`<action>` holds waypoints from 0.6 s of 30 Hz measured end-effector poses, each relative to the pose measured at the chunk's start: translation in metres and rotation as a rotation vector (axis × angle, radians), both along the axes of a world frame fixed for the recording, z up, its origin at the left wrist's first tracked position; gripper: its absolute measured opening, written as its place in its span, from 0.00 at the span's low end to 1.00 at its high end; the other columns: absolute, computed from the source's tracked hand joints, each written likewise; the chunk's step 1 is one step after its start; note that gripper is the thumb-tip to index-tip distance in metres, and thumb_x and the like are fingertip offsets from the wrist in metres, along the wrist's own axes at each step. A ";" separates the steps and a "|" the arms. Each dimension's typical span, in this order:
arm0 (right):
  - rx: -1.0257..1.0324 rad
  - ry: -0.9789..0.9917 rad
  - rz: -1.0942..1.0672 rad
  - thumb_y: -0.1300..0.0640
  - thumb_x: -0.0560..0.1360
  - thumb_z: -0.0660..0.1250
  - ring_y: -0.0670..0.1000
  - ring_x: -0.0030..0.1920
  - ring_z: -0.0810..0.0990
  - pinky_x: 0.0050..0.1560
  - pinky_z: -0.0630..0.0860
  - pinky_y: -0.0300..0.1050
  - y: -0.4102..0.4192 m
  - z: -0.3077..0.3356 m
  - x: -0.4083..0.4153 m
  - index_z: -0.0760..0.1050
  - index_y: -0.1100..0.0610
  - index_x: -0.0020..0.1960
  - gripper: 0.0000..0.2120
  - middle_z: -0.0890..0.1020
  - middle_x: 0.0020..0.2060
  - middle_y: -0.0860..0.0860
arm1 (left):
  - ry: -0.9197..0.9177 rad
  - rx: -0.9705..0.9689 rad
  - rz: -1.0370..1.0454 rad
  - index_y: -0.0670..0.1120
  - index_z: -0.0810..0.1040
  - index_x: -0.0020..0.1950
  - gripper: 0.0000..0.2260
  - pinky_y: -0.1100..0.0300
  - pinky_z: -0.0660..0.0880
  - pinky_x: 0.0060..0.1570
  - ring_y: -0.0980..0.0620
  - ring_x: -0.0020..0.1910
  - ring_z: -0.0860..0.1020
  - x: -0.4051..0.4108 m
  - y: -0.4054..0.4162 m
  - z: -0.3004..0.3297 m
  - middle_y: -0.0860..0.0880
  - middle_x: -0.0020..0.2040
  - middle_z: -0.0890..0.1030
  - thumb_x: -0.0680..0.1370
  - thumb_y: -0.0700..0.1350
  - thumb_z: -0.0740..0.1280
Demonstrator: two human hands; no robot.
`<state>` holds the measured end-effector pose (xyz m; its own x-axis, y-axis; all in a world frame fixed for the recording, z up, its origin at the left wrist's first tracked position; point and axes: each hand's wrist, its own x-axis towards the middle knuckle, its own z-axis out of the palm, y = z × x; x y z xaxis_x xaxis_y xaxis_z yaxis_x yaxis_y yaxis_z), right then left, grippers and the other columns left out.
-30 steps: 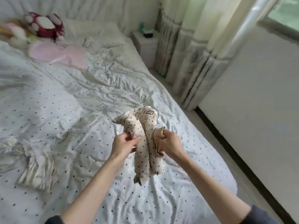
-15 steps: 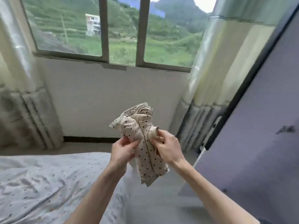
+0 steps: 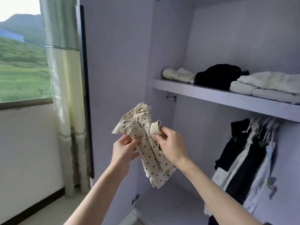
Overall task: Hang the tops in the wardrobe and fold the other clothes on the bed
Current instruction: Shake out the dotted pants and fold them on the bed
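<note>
A folded cream garment with black dots (image 3: pixel 148 151) is held up in front of the open lilac wardrobe (image 3: pixel 211 46). My left hand (image 3: pixel 124 149) pinches its left edge. My right hand (image 3: pixel 172 146) grips its ribbed cuff on the right side. The bundle hangs below both hands, level with the space under the wardrobe shelf (image 3: pixel 224 97). Several dark and pale tops (image 3: pixel 248 161) hang on hangers under that shelf at the right.
Folded cream, black and white clothes (image 3: pixel 215 77) lie on the shelf. The open wardrobe door (image 3: pixel 116 78) stands left of the hands. A green-and-white curtain (image 3: pixel 65 95) and a window (image 3: pixel 21 59) are at the far left. The bed is out of view.
The view has swung from the bed, past the window, to the open wardrobe. Both hands have kept their hold on the dotted garment the whole time.
</note>
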<state>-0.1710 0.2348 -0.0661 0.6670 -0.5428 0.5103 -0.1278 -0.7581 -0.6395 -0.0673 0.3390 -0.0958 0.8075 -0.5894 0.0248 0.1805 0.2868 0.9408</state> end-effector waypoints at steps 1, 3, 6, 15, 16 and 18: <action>-0.042 -0.031 -0.055 0.56 0.76 0.66 0.37 0.30 0.72 0.33 0.66 0.30 -0.020 0.012 -0.010 0.73 0.46 0.40 0.08 0.74 0.26 0.33 | -0.020 -0.023 -0.058 0.40 0.79 0.45 0.02 0.60 0.78 0.32 0.52 0.36 0.82 -0.003 -0.026 0.013 0.45 0.39 0.83 0.76 0.36 0.67; -0.094 -0.054 -0.134 0.55 0.76 0.66 0.37 0.29 0.72 0.32 0.65 0.30 -0.048 0.033 -0.020 0.74 0.47 0.41 0.06 0.73 0.24 0.36 | -0.049 -0.061 -0.126 0.39 0.78 0.45 0.01 0.59 0.79 0.32 0.52 0.34 0.82 -0.006 -0.063 0.034 0.45 0.38 0.83 0.76 0.36 0.67; -0.169 -0.066 -0.229 0.54 0.77 0.65 0.38 0.30 0.71 0.34 0.66 0.32 -0.086 0.065 -0.026 0.77 0.50 0.45 0.04 0.71 0.26 0.37 | -0.072 -0.133 -0.225 0.39 0.77 0.44 0.02 0.59 0.79 0.32 0.52 0.34 0.82 -0.006 -0.114 0.067 0.46 0.37 0.83 0.76 0.35 0.66; -0.518 0.016 -0.520 0.53 0.77 0.64 0.48 0.29 0.70 0.32 0.66 0.45 -0.188 0.154 0.030 0.62 0.48 0.31 0.18 0.70 0.25 0.45 | -0.076 -0.294 -0.434 0.40 0.72 0.43 0.04 0.60 0.79 0.32 0.51 0.38 0.79 0.052 -0.250 0.146 0.43 0.42 0.78 0.78 0.35 0.64; -0.563 0.042 -0.542 0.53 0.77 0.63 0.51 0.31 0.71 0.33 0.66 0.46 -0.199 0.164 0.039 0.62 0.50 0.33 0.16 0.71 0.26 0.46 | -0.068 -0.308 -0.436 0.41 0.71 0.43 0.05 0.60 0.79 0.32 0.50 0.40 0.79 0.059 -0.265 0.154 0.43 0.43 0.77 0.78 0.35 0.63; -0.629 0.075 -0.548 0.53 0.78 0.62 0.51 0.30 0.69 0.33 0.64 0.47 -0.221 0.184 0.057 0.60 0.50 0.32 0.18 0.69 0.25 0.47 | -0.031 -0.350 -0.449 0.41 0.70 0.43 0.06 0.58 0.80 0.36 0.47 0.46 0.79 0.075 -0.294 0.168 0.41 0.46 0.77 0.79 0.35 0.62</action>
